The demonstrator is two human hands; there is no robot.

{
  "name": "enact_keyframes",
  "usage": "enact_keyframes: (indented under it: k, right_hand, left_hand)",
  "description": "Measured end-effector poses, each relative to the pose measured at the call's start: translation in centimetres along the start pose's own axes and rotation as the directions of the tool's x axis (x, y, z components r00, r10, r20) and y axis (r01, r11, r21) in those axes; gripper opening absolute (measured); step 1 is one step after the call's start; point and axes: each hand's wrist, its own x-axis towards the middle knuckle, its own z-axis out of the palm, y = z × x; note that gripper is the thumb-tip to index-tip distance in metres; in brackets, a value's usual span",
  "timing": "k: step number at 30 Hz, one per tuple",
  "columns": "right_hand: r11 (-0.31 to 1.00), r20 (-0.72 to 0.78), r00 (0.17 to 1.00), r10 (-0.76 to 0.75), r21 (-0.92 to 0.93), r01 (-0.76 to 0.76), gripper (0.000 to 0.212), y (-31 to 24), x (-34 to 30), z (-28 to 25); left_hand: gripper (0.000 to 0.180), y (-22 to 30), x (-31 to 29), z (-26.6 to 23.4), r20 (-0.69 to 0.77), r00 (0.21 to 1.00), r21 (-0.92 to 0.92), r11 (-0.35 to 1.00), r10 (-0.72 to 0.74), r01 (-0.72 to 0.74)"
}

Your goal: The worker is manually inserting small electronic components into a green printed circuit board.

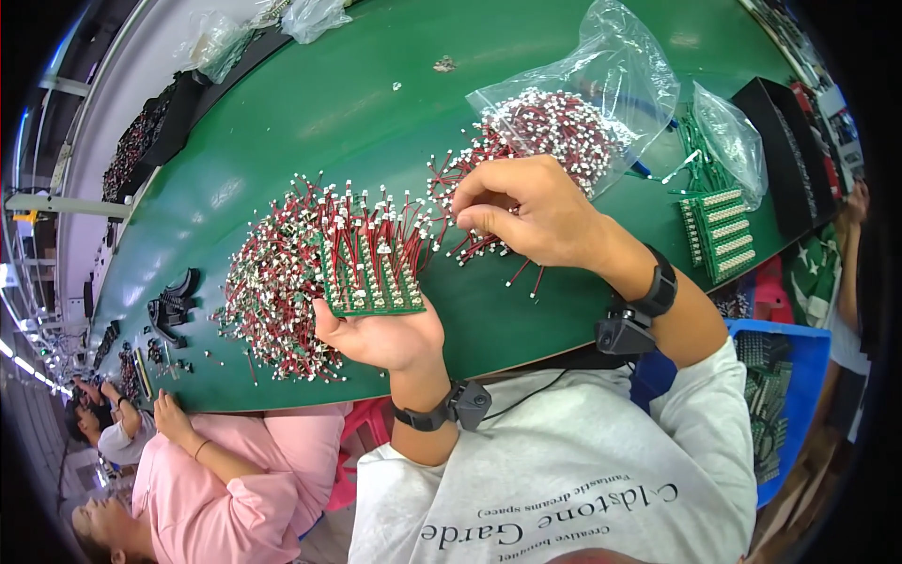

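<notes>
My left hand (390,340) supports a green circuit board panel (376,299) from below, with the thumb at its lower left edge. Rows of small white connectors line the panel. Short red and dark wire leads (374,228) with white plugs stand up from many of them. My right hand (536,209) is curled to the right of the panel, thumb and forefinger brought close together. Whatever may be between those fingertips is too small to make out. Behind that hand spreads a pile of loose wire leads (559,132), partly under a clear plastic bag (628,58).
A heap of wired small boards (272,291) lies left of the panel on the green table (376,122). At right are stacked connector panels (722,233), a black box (785,155) and a blue bin (810,376). A co-worker in pink (221,470) sits at left.
</notes>
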Motion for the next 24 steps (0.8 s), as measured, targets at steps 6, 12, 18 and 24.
enact_keyframes:
  k: [6, 12, 18, 24]
  right_hand:
    - [0.981, 0.080, 0.977, -0.195, 0.005, 0.195, 0.017, -1.0, -0.5, 1.5]
    - [0.986, 0.246, 0.958, -0.148, 0.114, 0.124, 0.013, -1.7, -1.8, 3.6]
    - [0.981, 0.172, 0.971, -0.165, 0.129, 0.144, 0.012, -1.6, -1.8, 4.7]
    - [0.966, 0.073, 0.967, -0.246, 0.106, 0.237, 0.013, -2.6, -1.7, 4.8]
  left_hand:
    - [0.062, 0.1, 0.1, -0.4, -0.002, 1.000, -0.045, 0.999, 0.010, -0.010]
    - [0.063, 0.5, -0.3, 0.0, -0.015, 1.000, -0.073, 0.997, -0.011, 0.010]
    - [0.065, -0.1, -0.6, -0.1, 0.086, 0.996, -0.106, 0.994, -0.023, 0.032]
    - [0.064, 0.1, -1.0, 0.2, 0.174, 0.976, -0.152, 0.975, -0.135, 0.162]
